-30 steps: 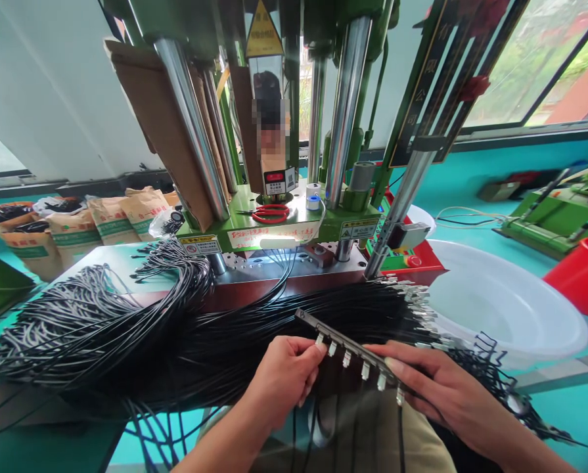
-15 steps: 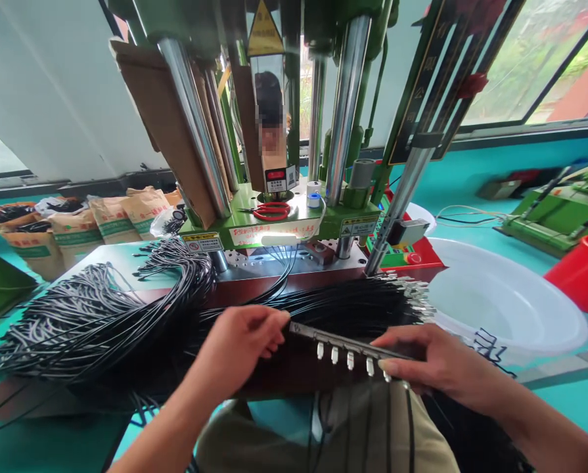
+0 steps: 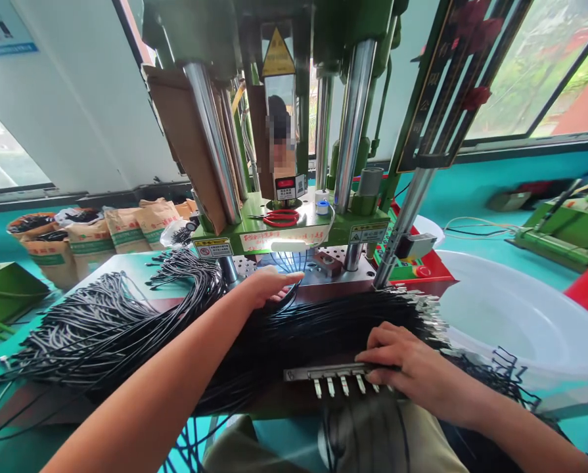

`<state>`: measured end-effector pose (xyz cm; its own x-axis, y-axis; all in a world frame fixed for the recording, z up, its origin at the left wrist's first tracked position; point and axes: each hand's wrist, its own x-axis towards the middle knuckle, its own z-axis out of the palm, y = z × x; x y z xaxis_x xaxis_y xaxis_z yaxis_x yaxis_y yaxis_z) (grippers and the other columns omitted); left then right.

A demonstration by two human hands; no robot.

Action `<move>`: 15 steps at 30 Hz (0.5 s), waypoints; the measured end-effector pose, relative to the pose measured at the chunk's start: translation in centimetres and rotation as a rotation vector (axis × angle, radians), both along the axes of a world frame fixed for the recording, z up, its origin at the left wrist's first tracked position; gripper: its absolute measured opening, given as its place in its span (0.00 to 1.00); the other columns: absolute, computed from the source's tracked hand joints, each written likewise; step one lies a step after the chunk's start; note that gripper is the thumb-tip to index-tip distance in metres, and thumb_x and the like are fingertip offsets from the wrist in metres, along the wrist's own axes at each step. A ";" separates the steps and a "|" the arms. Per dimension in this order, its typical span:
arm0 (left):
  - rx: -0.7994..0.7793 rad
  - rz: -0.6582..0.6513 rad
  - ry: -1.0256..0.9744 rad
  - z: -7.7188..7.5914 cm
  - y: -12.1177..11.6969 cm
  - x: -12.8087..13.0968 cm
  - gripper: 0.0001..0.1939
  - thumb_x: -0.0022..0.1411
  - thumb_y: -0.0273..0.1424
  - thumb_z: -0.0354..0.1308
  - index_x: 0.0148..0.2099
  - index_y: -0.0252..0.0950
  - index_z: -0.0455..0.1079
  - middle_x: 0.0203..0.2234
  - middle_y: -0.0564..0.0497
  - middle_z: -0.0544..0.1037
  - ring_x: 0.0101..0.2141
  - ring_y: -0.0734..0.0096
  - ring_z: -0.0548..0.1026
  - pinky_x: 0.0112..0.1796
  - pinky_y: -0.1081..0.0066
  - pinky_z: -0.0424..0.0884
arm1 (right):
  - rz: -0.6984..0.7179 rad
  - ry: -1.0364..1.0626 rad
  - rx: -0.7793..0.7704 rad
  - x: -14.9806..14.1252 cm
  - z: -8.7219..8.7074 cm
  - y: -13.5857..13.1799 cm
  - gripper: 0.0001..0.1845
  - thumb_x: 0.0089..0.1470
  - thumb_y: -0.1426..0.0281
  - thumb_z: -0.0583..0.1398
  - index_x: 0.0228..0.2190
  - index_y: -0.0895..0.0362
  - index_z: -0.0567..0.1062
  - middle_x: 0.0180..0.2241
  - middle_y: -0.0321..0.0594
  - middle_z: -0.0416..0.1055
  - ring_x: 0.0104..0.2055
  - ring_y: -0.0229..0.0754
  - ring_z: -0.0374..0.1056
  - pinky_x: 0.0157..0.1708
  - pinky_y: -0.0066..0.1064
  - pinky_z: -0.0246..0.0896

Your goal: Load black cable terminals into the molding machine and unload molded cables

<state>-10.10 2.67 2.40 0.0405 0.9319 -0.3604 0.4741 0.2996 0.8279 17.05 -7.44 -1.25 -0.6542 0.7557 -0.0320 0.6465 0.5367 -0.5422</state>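
Closest to me, my right hand (image 3: pixel 402 364) lies palm down on the metal strip (image 3: pixel 318 373), fingers spread flat over its right end and pressing it against the near edge of the counter (image 3: pixel 52 401). The strip lies level, and a row of small white connectors (image 3: pixel 338 386) hangs from its underside, each with a thin black wire dropping toward my lap. I cannot tell whether my thumb hooks under the strip.

Just behind the strip lies the thick black cable bundle (image 3: pixel 333 315), running left to right across the counter, with its metal-tipped ends fanned out to the right of the strip. Left of the strip, a second heap of looped black cables (image 3: pixel 101 322) spreads over the counter.

Beyond the bundle, straight back from the strip, my left hand (image 3: pixel 269 286) reaches out with the fingers loosely curved and close together, resting on thin black wires (image 3: pixel 288 263) that run into the green press machine (image 3: pixel 294 223). I cannot tell whether it grips them or only touches them.

On the machine's green ledge, further back from the strip, lie red-handled scissors (image 3: pixel 281 217). To the right of the strip sits a large white basin (image 3: pixel 520 315). Far back and left of the strip, brown paper sacks (image 3: pixel 121 226) stand along the wall.
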 end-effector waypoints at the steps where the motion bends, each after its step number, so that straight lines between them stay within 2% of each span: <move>1: -0.058 -0.006 -0.066 -0.4 0.9 0.3 0.19 0.52 0.43 0.64 0.29 0.30 0.70 0.25 0.44 0.76 0.26 0.66 0.75 0.30 0.67 0.71 | -0.009 -0.019 0.016 -0.1 -0.1 -0.1 0.11 0.59 0.63 0.57 0.38 0.49 0.79 0.37 0.39 0.69 0.42 0.46 0.62 0.45 0.40 0.54; 5: -0.252 0.017 -0.370 -1.7 3.3 1.1 0.09 0.58 0.30 0.61 0.29 0.29 0.69 0.26 0.43 0.77 0.27 0.69 0.76 0.34 0.68 0.75 | -0.025 -0.036 -0.031 -0.2 -0.3 0.2 0.12 0.58 0.64 0.58 0.42 0.49 0.78 0.39 0.41 0.69 0.43 0.47 0.63 0.45 0.40 0.57; 8: -0.311 0.068 -0.511 -3.0 3.8 1.2 0.07 0.59 0.24 0.58 0.28 0.28 0.68 0.24 0.45 0.76 0.27 0.71 0.76 0.35 0.70 0.75 | -0.003 -0.062 -0.064 0.2 -0.3 0.6 0.14 0.55 0.67 0.60 0.44 0.49 0.76 0.41 0.41 0.70 0.45 0.47 0.64 0.47 0.39 0.58; 11: -0.335 0.116 -0.606 -4.4 3.9 1.1 0.06 0.58 0.20 0.57 0.28 0.27 0.68 0.22 0.47 0.75 0.26 0.72 0.77 0.34 0.72 0.76 | 0.018 -0.070 -0.112 0.2 0.4 1.2 0.18 0.52 0.68 0.62 0.46 0.48 0.75 0.43 0.41 0.70 0.46 0.46 0.66 0.49 0.36 0.60; 13: -0.340 0.136 -0.659 -5.0 4.0 1.0 0.06 0.58 0.19 0.56 0.28 0.27 0.68 0.21 0.48 0.75 0.26 0.71 0.77 0.34 0.71 0.76 | 0.036 -0.035 -0.101 -0.6 1.3 2.6 0.17 0.54 0.63 0.62 0.47 0.48 0.75 0.45 0.40 0.70 0.47 0.45 0.66 0.50 0.34 0.60; 15: -0.347 0.143 -0.703 -5.3 4.1 0.9 0.06 0.59 0.18 0.56 0.29 0.26 0.69 0.22 0.47 0.75 0.26 0.71 0.77 0.34 0.71 0.76 | 0.019 0.024 0.018 -2.4 2.2 5.5 0.19 0.57 0.58 0.58 0.49 0.50 0.73 0.49 0.41 0.69 0.52 0.46 0.64 0.54 0.35 0.57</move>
<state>-9.23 6.75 -2.92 0.2548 0.7845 -0.5654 -0.1867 0.6136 0.7672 14.68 -1.99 0.99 -0.6686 0.7436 -0.0033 0.6234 0.5581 -0.5476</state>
